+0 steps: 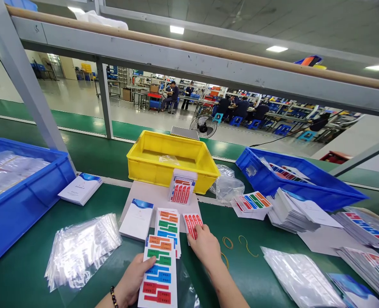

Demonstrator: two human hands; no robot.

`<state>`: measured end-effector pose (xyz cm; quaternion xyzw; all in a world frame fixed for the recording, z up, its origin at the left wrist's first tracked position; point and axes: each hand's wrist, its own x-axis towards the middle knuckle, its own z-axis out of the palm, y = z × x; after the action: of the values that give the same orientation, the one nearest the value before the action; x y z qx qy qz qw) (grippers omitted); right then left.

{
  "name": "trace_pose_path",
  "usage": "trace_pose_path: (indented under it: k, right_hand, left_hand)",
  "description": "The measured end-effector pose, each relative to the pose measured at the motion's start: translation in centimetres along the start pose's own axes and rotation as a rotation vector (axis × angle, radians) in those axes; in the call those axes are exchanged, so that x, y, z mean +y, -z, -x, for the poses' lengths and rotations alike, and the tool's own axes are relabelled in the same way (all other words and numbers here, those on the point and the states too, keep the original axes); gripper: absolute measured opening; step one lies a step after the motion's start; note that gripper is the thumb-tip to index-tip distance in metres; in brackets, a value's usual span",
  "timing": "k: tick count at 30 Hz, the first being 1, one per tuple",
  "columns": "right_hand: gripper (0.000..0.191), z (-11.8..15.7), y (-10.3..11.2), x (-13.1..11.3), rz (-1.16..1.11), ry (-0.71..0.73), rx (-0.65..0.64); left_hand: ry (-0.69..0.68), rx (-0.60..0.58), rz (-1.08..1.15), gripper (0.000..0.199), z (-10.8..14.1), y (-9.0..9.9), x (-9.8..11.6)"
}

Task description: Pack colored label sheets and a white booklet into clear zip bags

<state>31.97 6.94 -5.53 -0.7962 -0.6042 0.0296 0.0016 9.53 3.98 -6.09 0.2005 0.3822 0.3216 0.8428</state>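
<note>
My left hand [132, 278] grips a white label sheet [159, 273] printed with orange, green, blue and red tags, thumb on its front. Just behind it lies a stack of similar label sheets [168, 220]. The fingers of my right hand [206, 246] are closed on the near edge of a small red label card [192, 222]; whether one card or several, I cannot tell. Left of the sheets is a pile of white booklets [137, 220] with blue tops. A clear plastic bag [186, 282] lies partly under my left hand's sheet.
A yellow bin [173, 164] stands behind, with a packed bundle of red labels [181, 190] before it. Blue bins [32, 184] flank both sides. Clear bags [83, 248] lie left, more bags [300, 273] right. Rubber bands [227, 243] sit beside my right hand. A metal beam [189, 60] crosses above.
</note>
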Motion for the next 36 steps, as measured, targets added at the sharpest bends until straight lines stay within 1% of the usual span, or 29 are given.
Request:
trace_pose_path:
  k: [8,10,12,14,15,16,17,19,20,21,23,24,25,26,27,29,31,32,33,34,36]
  right_hand:
    - [0.029,-0.1,0.4,1.6,-0.101,-0.019,-0.025]
    - [0.037,-0.3,0.3,2.2,-0.114,-0.045,-0.014]
    - [0.050,-0.5,0.2,2.7,-0.141,-0.088,-0.006]
    - [0.064,-0.8,0.0,3.2,-0.226,-0.152,-0.013]
    - [0.068,-1.0,0.0,3.5,-0.299,-0.189,-0.016]
    - [0.067,-1.2,0.1,3.9,-0.376,-0.222,-0.019]
    - [0.061,-1.3,0.2,4.2,-0.447,-0.247,-0.022]
    - [0.040,-1.2,0.9,4.8,-0.551,-0.262,-0.019]
    - [0.037,-1.0,1.3,5.0,-0.571,-0.253,-0.014]
    - [0.039,-0.6,1.8,5.0,-0.607,-0.232,-0.005]
    - [0.043,0.6,2.6,4.3,-0.821,-0.164,-0.006]
    - [0.042,1.4,2.8,3.6,-0.977,-0.123,-0.040]
    - [0.042,2.3,2.9,2.7,-1.146,-0.081,-0.101]
    - [0.043,3.3,2.8,1.6,-1.287,-0.044,-0.193]
    - [0.044,4.3,2.6,0.4,-1.362,-0.020,-0.295]
    - [0.049,6.1,1.8,-1.9,-1.383,0.006,-0.467]
    - [0.050,7.2,0.9,-3.5,-1.334,0.008,-0.569]
    - [0.049,7.5,0.5,-4.0,-1.295,0.009,-0.583]
    - [0.047,7.6,0.4,-4.2,-1.243,0.018,-0.563]
    - [0.044,7.5,0.4,-4.2,-1.182,0.034,-0.507]
    - [0.038,7.1,0.7,-3.8,-1.077,0.062,-0.321]
  left_hand:
    - [0.027,0.040,-0.012,0.033,0.3,-0.5,0.7]
    - [0.030,0.046,-0.014,0.033,0.4,-0.5,0.7]
    - [0.031,0.048,-0.011,0.034,0.4,-0.5,0.7]
    - [0.033,0.056,-0.005,0.037,0.3,-0.5,0.6]
    - [0.037,0.059,0.000,0.038,0.3,-0.5,0.6]
    - [0.040,0.061,0.005,0.038,0.3,-0.4,0.6]
    - [0.040,0.060,0.011,0.038,0.3,-0.5,0.6]
    - [0.042,0.045,0.020,0.035,0.3,-0.5,0.6]
    - [0.043,0.035,0.024,0.034,0.4,-0.5,0.7]
    - [0.041,0.029,0.032,0.032,0.4,-0.5,0.7]
    - [0.041,0.018,0.056,0.031,0.4,-0.5,0.6]
    - [0.036,0.012,0.074,0.033,0.3,-0.5,0.6]
    - [0.028,0.002,0.096,0.035,0.3,-0.5,0.5]
    - [0.014,-0.014,0.119,0.039,0.2,-0.5,0.3]
    - [-0.008,-0.032,0.137,0.042,0.2,-0.5,0.2]
    - [-0.071,-0.074,0.143,0.047,0.1,-0.5,-0.2]
    - [-0.123,-0.115,0.089,0.048,0.1,-0.5,-0.5]
    - [-0.141,-0.122,0.045,0.047,0.2,-0.5,-0.6]
    - [-0.151,-0.120,0.000,0.046,0.3,-0.5,-0.6]
    - [-0.157,-0.113,-0.037,0.046,0.4,-0.6,-0.7]
    - [-0.173,-0.096,-0.085,0.048,0.8,-0.9,-0.6]
